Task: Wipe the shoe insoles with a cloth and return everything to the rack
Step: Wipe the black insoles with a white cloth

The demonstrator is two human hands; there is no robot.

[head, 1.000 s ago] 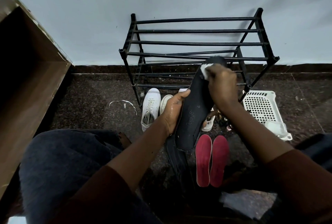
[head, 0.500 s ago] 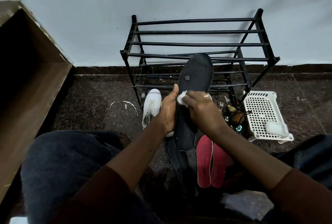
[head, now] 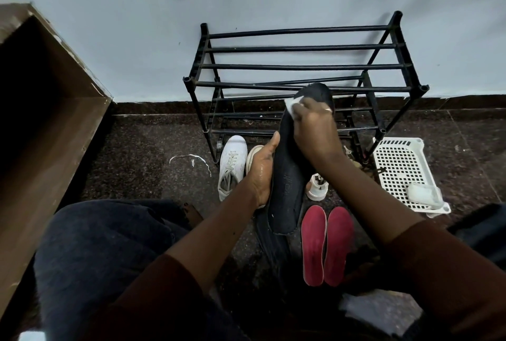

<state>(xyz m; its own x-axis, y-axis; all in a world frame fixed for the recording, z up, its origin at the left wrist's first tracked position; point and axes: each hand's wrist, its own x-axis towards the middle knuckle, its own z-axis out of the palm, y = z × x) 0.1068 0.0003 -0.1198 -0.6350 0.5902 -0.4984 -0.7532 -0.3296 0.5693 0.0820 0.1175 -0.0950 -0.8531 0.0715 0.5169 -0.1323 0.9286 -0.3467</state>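
My left hand grips a long black insole along its left edge, holding it tilted with the toe end pointing at the black metal shoe rack. My right hand holds a small white cloth and presses it on the insole's upper part, near the toe. Two red insoles lie side by side on the floor below the black one. Another dark insole lies on the floor under it, partly hidden.
A white sneaker and a second white shoe stand on the dark stone floor before the rack. A white perforated plastic tray lies at the right. A brown wooden panel stands at the left. My knee fills the lower left.
My right hand with the cloth slid down the insole to its middle, then back up to the toe end. The left hand has kept its hold.
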